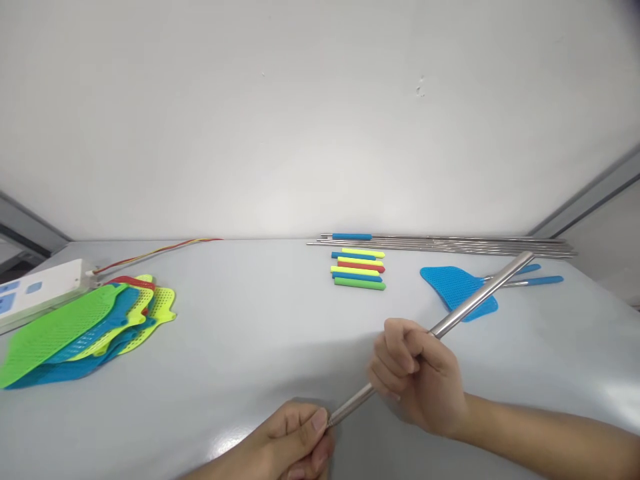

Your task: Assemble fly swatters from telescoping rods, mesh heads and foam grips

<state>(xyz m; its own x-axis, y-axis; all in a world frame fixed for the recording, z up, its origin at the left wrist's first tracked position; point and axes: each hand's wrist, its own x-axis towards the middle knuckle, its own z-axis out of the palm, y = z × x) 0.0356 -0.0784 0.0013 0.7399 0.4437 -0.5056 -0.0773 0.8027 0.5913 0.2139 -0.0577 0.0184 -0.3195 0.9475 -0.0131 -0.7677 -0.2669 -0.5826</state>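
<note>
A shiny metal tube (470,304) slants up to the right across the front of the table, held in both hands. My right hand (417,373) is closed around its middle, with the thicker end sticking out above the fist. Down at the lower left, my left hand (300,437) pinches the thin end between thumb and fingers. What lies inside that pinch is hidden. Behind the tube's upper part are blue fly swatters (450,288) with metal rods and blue grips.
Several coloured grips (359,283) lie in a stack at the middle back. Long metal rods (475,247) line the wall, a blue grip (351,237) among them. Loose swatter heads (60,333) overlap at left beside a white power strip (45,290) and a thin cable (150,253).
</note>
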